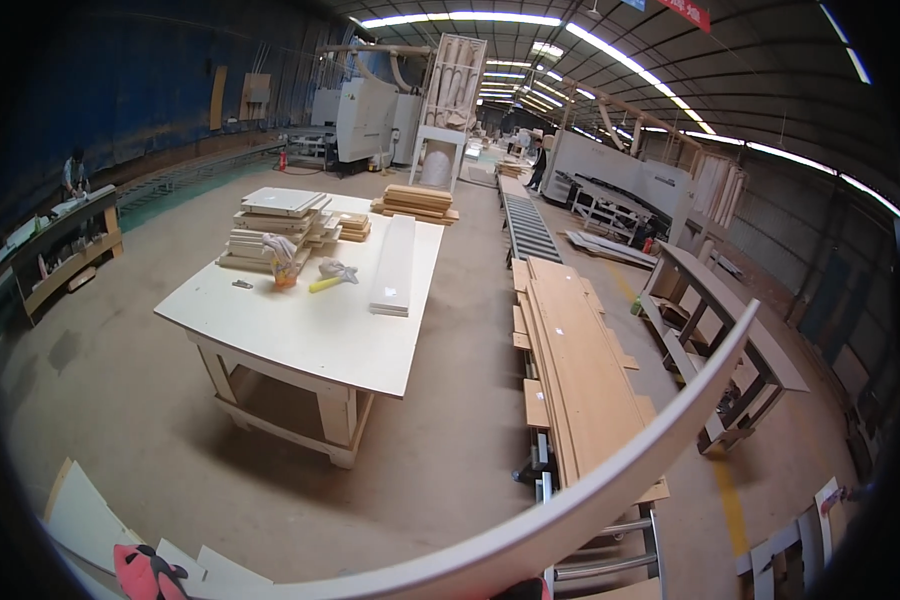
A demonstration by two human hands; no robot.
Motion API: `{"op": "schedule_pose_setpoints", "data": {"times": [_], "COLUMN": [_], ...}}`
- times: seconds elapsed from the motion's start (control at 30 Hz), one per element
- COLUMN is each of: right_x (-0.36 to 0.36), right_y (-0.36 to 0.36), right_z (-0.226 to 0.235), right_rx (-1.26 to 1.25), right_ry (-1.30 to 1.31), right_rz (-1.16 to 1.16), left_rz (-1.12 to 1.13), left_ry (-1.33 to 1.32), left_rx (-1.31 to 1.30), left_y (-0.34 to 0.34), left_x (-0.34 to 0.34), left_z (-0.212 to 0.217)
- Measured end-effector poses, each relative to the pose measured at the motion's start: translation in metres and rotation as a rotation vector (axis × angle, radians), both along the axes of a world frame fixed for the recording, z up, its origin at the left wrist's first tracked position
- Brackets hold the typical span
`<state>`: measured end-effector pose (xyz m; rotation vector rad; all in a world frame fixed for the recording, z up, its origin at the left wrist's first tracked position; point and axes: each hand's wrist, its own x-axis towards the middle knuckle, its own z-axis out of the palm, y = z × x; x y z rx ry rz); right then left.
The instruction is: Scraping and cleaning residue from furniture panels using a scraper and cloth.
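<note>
A long white board [570, 500] sweeps across the lower part of the view, bent by the lens, from the bottom edge up to the right. My left hand [150, 573], in a pink and black glove, is closed on it at the lower left. Only a sliver of my right hand [523, 590], gloved in red and black, shows at the bottom edge, against the board's near side; most of its fingers are hidden. Several white panels [85, 515] lie beyond my left hand.
A white-topped worktable [300, 345] carries stacked panels [270, 220], a yellow-handled tool [328, 283] and a long panel [395, 265]. Brown boards [570, 350] lie along a roller conveyor [530, 228]. A bench [720, 310] stands right. Two people [538, 165] [75, 175] are farther off.
</note>
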<state>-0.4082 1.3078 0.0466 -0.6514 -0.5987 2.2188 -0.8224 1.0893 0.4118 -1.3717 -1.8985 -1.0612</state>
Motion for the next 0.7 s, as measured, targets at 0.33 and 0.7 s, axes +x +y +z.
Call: {"op": "schedule_pose_setpoints", "data": {"times": [0.33, 0.7], "right_x": [-0.201, -0.359], "right_y": [0.097, 0.14], "right_z": [-0.004, 0.003], "right_rx": [-0.078, -0.318], "right_ry": [0.197, 0.309], "right_rz": [0.105, 0.155], "left_rz": [0.405, 0.359], "left_ry": [-0.234, -0.077], "left_rx": [0.05, -0.088], "left_y": [0.126, 0.301], "left_x": [-0.235, -0.428], "left_z": [-0.061, -0.079]}}
